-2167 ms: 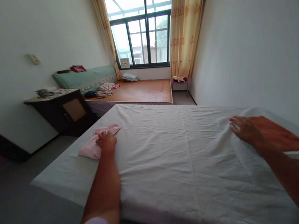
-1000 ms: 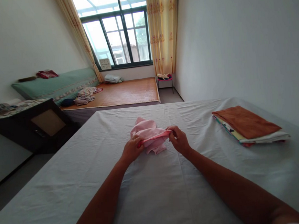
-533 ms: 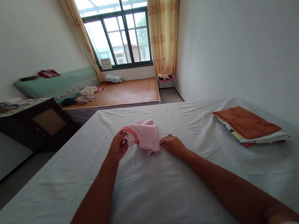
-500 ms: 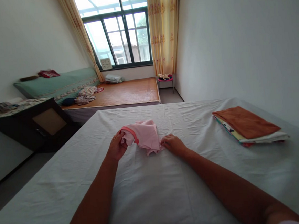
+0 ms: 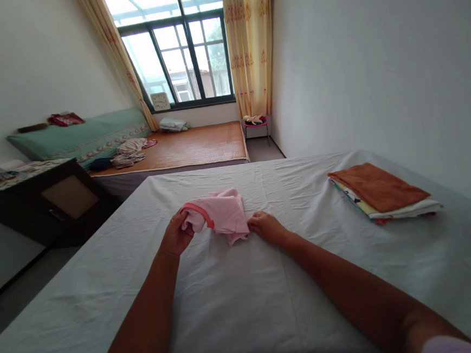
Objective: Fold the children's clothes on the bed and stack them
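Note:
A small pink garment [image 5: 226,212] with a darker coral band along one edge lies bunched on the white sheet [image 5: 237,301]. My left hand [image 5: 177,235] grips its left end beside the coral band, thumb and fingers closed on the fabric and lifting that end a little. At the opposite side, my right hand [image 5: 268,227] has its fingers pinched together on the garment's right edge, low against the sheet. The exact kind of garment cannot be made out from its folds.
To the right sits a stack of folded cloths, a brown one [image 5: 379,187] on top. Beyond the sheet's far edge stands a bed with a brown mat [image 5: 200,144] and crumpled clothes [image 5: 130,152]. A dark cabinet [image 5: 53,196] is at left, a small stool [image 5: 256,123] under the curtain.
The view has swung slightly right, so everything sits further left. Both hands keep hold of the pink garment, which has barely changed shape.

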Demonstrator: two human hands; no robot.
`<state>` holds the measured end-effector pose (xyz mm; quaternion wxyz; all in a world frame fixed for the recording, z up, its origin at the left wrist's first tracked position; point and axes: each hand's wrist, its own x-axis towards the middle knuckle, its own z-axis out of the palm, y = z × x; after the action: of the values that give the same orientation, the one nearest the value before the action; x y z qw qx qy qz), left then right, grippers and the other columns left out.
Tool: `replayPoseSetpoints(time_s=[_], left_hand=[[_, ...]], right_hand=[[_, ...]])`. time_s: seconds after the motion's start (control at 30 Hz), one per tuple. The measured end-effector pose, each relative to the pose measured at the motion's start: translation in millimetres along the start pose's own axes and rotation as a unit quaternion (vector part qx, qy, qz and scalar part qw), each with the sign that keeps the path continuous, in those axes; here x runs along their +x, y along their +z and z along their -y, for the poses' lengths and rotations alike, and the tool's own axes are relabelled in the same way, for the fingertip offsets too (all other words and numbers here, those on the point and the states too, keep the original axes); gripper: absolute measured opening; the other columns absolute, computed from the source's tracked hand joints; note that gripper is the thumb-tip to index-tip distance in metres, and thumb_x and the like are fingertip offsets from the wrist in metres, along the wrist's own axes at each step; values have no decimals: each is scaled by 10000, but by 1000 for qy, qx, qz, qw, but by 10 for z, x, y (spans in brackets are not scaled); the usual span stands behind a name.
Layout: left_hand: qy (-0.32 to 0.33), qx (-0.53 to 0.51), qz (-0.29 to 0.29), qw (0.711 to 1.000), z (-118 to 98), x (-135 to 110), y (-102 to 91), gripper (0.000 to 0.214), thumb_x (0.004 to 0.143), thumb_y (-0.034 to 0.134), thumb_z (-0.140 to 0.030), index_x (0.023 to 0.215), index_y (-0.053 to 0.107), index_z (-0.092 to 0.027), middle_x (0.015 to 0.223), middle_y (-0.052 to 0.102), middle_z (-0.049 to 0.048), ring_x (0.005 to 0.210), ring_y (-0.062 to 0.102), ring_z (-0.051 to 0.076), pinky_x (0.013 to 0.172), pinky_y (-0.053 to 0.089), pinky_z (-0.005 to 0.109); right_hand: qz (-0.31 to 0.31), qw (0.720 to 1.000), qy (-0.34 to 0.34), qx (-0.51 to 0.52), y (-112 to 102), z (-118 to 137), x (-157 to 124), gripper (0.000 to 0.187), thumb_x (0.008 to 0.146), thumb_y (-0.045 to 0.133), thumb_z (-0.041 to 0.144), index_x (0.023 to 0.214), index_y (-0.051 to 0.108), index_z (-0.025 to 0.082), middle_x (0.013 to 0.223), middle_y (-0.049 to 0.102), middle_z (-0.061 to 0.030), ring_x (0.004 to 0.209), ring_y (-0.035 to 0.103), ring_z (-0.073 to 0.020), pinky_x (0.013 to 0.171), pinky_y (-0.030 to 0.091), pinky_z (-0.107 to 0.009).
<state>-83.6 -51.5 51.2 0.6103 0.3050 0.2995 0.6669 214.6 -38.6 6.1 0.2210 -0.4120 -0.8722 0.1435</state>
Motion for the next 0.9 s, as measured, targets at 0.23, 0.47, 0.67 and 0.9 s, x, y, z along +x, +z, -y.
replayPoseSetpoints(time_s=[0.23, 0.47, 0.67, 0.9], left_hand=[[19, -10, -55, 998, -123, -2, -30, 120, 798, 647, -249, 881, 666, -165, 886, 730, 21, 872, 682, 153, 814, 564, 270], [72, -84, -100, 989, -254, 79, -41, 166, 856, 524, -225, 935, 665, -183, 886, 734, 14, 868, 684, 128, 775, 571, 217], [-23, 129, -156, 979, 55, 243, -258, 327, 705, 605, -61, 1019, 611, -153, 856, 693, 32, 708, 665, 119, 681, 563, 246], [206, 565, -109, 791, 171, 319, -476, 401, 678, 627, -191, 1077, 664, -201, 1102, 645, 92, 1083, 566, 265, 1011, 406, 425]], right_hand=[[-49, 855, 72, 511, -657, -432, -130, 224, 803, 665, 378, 956, 665, 215, 813, 641, 1, 738, 608, -124, 720, 532, -292], [-377, 638, 38, 670, -1409, -766, -124, 216, 720, 740, 273, 899, 619, 260, 885, 650, 24, 817, 626, -94, 734, 566, -217], [-406, 739, 173, 509, -854, -925, 57, 376, 691, 715, 310, 1035, 577, 249, 1133, 601, -26, 1065, 587, -152, 920, 506, -342], [-192, 944, 71, 258, -449, -475, 17, 445, 829, 584, 449, 1192, 576, 192, 1223, 612, -121, 1146, 553, -236, 1001, 415, -450]])
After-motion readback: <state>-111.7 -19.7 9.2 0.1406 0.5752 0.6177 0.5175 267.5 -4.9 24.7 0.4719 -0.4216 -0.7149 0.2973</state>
